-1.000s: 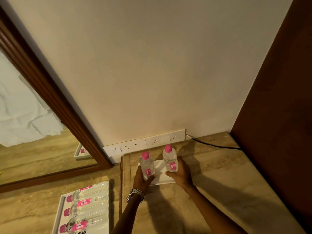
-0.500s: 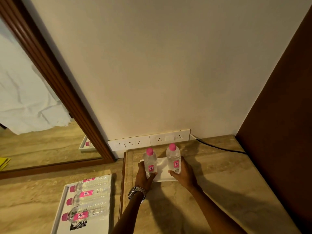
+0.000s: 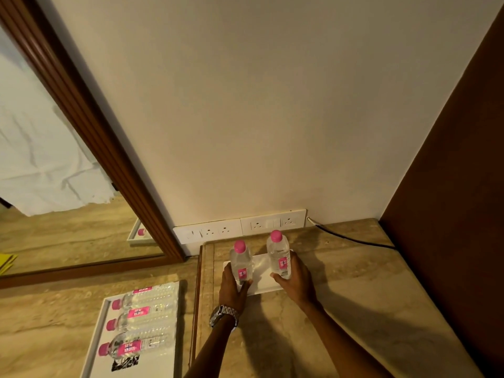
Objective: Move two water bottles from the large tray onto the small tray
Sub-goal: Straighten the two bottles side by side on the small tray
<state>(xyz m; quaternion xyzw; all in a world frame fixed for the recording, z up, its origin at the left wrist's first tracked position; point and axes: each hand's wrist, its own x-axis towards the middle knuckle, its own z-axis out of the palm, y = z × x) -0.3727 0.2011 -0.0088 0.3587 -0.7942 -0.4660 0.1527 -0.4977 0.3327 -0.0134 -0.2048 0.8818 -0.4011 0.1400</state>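
Observation:
Two clear water bottles with pink caps stand upright on the small white tray near the wall. My left hand grips the left bottle around its lower half. My right hand wraps the base of the right bottle. The large white tray lies on the lower counter at the bottom left, with three pink-capped bottles lying flat on it.
A row of white wall sockets sits just behind the small tray, and a black cable runs right from it. A wood-framed mirror leans at the left. A dark wooden panel bounds the counter on the right.
Both hands have kept hold of the bottles on the small tray. The camera has tilted, so the hands and trays sit slightly higher and to the right in view.

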